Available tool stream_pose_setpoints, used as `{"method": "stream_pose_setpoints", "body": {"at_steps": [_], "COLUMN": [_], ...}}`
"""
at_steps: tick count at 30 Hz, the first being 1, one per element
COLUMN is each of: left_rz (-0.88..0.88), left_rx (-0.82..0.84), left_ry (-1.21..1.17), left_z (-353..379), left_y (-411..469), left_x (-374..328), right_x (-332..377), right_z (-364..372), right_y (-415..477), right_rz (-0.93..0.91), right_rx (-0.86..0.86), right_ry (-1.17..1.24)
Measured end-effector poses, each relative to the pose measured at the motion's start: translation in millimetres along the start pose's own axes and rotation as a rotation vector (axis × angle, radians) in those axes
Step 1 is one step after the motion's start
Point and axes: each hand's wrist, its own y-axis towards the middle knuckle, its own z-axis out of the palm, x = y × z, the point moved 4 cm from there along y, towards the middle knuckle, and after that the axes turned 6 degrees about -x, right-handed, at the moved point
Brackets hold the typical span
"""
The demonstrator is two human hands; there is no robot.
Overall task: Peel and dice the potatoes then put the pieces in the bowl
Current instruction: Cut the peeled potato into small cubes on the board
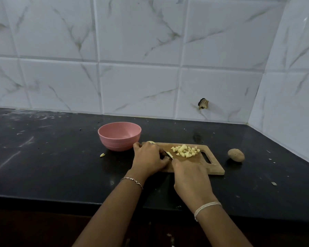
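A wooden cutting board [210, 164] lies on the black counter, with a pile of diced potato pieces [185, 151] on its far half. My left hand [148, 157] curls over a peeled potato piece [169, 154] on the board's left part; another peeled bit [150, 142] peeks out behind the fingers. My right hand [189, 173] grips a knife [168, 155] whose blade shows between the two hands; its handle is hidden in my fist. A pink bowl [119, 136] stands just left of the board, and I see nothing in it. A whole unpeeled potato [236, 154] lies right of the board.
A loose potato scrap [102, 154] lies on the counter left of the bowl. A tiled wall rises behind and at the right, with a small hole [203, 103] in one tile. The counter's front edge [61, 199] runs under my forearms.
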Motion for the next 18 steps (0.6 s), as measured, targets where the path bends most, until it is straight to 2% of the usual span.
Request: {"method": "stream_pose_setpoints", "body": {"at_steps": [9, 18], "left_rz": [0.004, -0.055], "left_rx": [-0.01, 0.003], "left_ry": [0.043, -0.029], "left_z": [-0.9, -1.2], "left_y": [-0.5, -1.2], "left_x": [-2.2, 0.2], "right_x": [3.1, -3.1], "right_z": [-6.9, -23.9], "right_y": [7.2, -2.6], "right_rz": [0.026, 0.046], "right_rx": [0.031, 0.101], "right_ry": [0.007, -0.033]}}
